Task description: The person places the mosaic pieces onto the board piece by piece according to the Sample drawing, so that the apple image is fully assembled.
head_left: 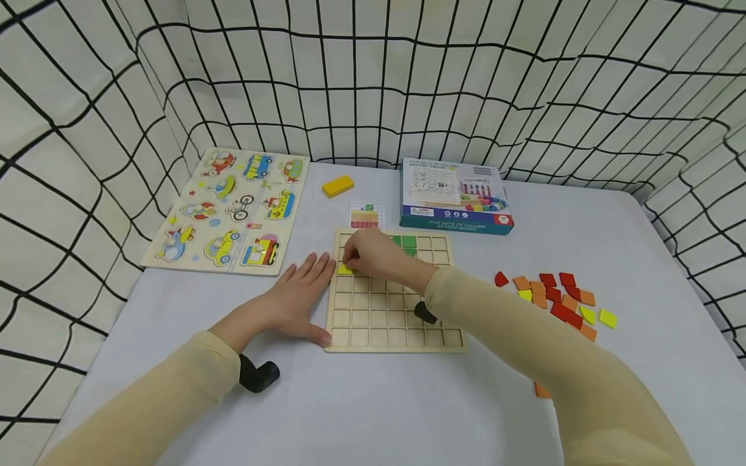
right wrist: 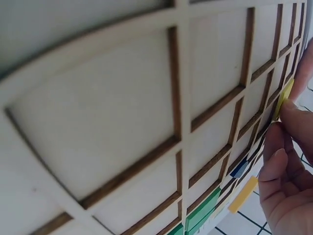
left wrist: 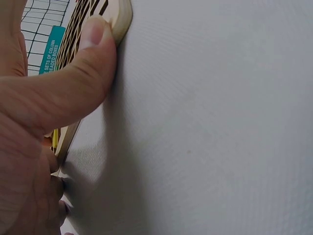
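Observation:
A wooden grid board (head_left: 367, 320) lies on the white table, several green tiles (head_left: 410, 243) set in its upper part. At its left edge, my right hand (head_left: 375, 255) pinches a yellow tile (head_left: 345, 268) between thumb and fingers. The right wrist view shows the yellow tile (right wrist: 283, 100) tilted up from the grid, with fingertips at its lower end. A blue tile (right wrist: 239, 169) sits in the grid close to that hand. My left hand (head_left: 297, 298) rests spread beside the board, its thumb (left wrist: 93, 54) touching the near left corner.
Loose red, orange and yellow tiles (head_left: 566, 314) are scattered at right. Behind the board lie a small pattern card (head_left: 366, 215), a yellow block (head_left: 338, 186) and a beaded boxes carton (head_left: 456, 196). A vehicle puzzle (head_left: 233, 210) lies at left; black netting (head_left: 350, 84) surrounds the table.

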Demonstrator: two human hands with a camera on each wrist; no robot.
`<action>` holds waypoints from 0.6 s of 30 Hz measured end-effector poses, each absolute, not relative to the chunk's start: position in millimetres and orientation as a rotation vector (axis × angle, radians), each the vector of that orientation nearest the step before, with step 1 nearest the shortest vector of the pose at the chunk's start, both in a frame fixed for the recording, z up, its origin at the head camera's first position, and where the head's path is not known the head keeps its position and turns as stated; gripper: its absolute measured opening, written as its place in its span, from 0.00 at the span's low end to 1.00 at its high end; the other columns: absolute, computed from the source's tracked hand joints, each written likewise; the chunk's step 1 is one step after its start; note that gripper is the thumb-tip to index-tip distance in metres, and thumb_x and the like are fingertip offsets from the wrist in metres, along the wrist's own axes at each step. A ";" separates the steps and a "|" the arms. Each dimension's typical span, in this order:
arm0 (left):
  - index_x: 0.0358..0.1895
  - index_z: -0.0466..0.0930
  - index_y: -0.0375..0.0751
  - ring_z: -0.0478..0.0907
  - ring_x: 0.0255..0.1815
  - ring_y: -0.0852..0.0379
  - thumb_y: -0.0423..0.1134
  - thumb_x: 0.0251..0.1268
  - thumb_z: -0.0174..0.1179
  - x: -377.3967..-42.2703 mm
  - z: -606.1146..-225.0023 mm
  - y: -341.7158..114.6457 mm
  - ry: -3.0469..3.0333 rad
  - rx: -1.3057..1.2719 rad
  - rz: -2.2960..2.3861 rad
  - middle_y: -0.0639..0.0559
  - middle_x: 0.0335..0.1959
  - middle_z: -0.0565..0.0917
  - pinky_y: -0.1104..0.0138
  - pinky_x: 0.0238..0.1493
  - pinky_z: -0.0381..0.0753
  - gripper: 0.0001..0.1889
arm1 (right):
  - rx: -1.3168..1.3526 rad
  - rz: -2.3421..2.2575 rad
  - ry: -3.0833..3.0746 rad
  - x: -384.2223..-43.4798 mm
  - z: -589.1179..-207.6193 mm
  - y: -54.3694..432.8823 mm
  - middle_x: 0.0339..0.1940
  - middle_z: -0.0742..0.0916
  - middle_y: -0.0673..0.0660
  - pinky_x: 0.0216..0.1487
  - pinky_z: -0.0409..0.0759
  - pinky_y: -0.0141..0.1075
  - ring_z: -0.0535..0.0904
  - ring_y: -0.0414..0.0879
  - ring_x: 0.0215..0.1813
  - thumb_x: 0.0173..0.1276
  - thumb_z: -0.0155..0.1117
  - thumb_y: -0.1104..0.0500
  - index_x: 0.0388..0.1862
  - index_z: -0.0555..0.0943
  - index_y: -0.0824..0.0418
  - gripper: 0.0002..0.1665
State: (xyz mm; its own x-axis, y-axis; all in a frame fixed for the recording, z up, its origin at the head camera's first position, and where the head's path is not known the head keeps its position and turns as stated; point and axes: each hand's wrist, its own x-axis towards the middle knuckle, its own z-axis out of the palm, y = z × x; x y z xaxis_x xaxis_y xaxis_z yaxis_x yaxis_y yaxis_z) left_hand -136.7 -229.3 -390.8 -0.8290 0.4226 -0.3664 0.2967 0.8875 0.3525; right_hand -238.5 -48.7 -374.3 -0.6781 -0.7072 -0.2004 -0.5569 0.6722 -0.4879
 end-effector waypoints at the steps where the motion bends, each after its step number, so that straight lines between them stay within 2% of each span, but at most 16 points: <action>1: 0.82 0.40 0.28 0.32 0.85 0.31 0.64 0.49 0.76 -136.9 -390.8 -229.4 2.612 0.527 0.392 0.33 0.85 0.39 0.33 0.80 0.38 0.70 | -0.996 -0.567 2.521 -238.2 -373.7 -47.2 0.40 0.91 0.55 0.48 0.83 0.33 0.80 0.44 0.39 0.73 0.67 0.63 0.42 0.89 0.62 0.06; 8: 0.82 0.39 0.29 0.31 0.85 0.32 0.65 0.49 0.76 -138.2 -397.4 -228.4 2.617 0.545 0.408 0.33 0.85 0.38 0.33 0.80 0.38 0.70 | -0.912 -0.627 2.600 -242.6 -358.4 -4.8 0.44 0.91 0.55 0.52 0.84 0.37 0.83 0.46 0.45 0.74 0.66 0.62 0.48 0.89 0.61 0.09; 18: 0.82 0.39 0.29 0.31 0.85 0.30 0.64 0.48 0.76 -138.0 -393.3 -228.4 2.618 0.534 0.416 0.32 0.85 0.38 0.33 0.80 0.37 0.70 | -0.624 -0.647 2.689 -235.3 -357.8 144.2 0.45 0.90 0.57 0.43 0.84 0.36 0.82 0.49 0.43 0.72 0.67 0.61 0.52 0.88 0.61 0.12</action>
State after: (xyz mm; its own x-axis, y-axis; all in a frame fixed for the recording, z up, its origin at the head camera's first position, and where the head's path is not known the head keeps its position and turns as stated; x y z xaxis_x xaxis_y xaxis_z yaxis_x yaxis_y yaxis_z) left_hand -138.0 -228.4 -393.3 -0.8313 0.4296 -0.3526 0.2990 0.8805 0.3679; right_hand -235.3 144.2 -357.8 -0.8588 -0.4767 -0.1880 -0.3391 0.8037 -0.4889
